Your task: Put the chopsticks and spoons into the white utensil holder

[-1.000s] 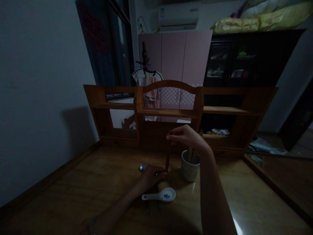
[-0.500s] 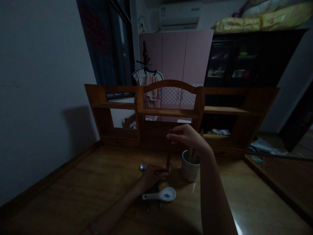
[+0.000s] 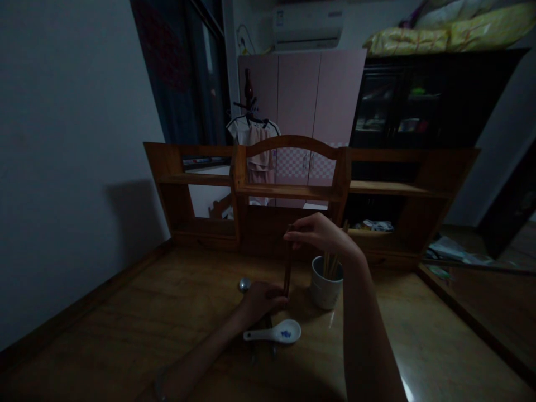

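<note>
On the wooden table (image 3: 125, 335), left of the white cup (image 3: 324, 287), dark chopsticks (image 3: 288, 268) stand upright: right hand (image 3: 320, 234) pinches their tops, left hand (image 3: 262, 301) closes round the bottoms. They look mid-squaring; next, a lift into the cup.

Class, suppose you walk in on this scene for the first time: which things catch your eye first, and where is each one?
Near the middle of the dim wooden table, two hands hold dark chopsticks upright: the right hand pinches their top, the left hand steadies their lower end near the tabletop. Just right of them stands a white cup with more chopsticks in it, and in front of the left hand lies a white spoon with a blue mark.
</note>
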Demonstrator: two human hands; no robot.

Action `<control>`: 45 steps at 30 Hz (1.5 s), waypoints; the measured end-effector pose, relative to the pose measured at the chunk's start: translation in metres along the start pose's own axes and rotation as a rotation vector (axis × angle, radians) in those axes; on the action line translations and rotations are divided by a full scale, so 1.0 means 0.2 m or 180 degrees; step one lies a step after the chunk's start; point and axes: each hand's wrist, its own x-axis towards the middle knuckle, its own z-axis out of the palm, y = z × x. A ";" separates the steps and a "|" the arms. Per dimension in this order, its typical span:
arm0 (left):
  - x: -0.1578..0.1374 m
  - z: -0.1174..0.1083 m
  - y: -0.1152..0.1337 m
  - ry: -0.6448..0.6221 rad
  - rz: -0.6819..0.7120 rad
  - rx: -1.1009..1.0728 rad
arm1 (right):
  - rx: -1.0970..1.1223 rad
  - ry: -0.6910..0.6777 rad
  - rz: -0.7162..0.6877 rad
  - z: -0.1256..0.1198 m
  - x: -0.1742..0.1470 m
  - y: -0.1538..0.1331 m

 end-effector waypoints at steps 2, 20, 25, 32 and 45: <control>0.00 0.00 -0.01 -0.0036 0.0004 -0.0033 | -0.0002 0.0006 0.0028 0.00 0.00 0.00; 0.02 0.00 -0.03 0.0006 -0.0038 -0.0213 | 0.0125 -0.0021 0.0074 0.01 0.01 -0.01; 0.02 0.00 -0.06 -0.0052 0.0024 0.0042 | 0.0038 -0.0018 0.0058 0.01 0.01 -0.02; 0.01 0.01 -0.07 -0.0018 0.0138 0.0277 | 0.0040 -0.0082 0.0090 0.00 0.00 -0.03; 0.00 0.02 -0.02 0.0039 0.0008 0.0080 | -0.0011 -0.0029 0.0111 0.00 0.00 -0.04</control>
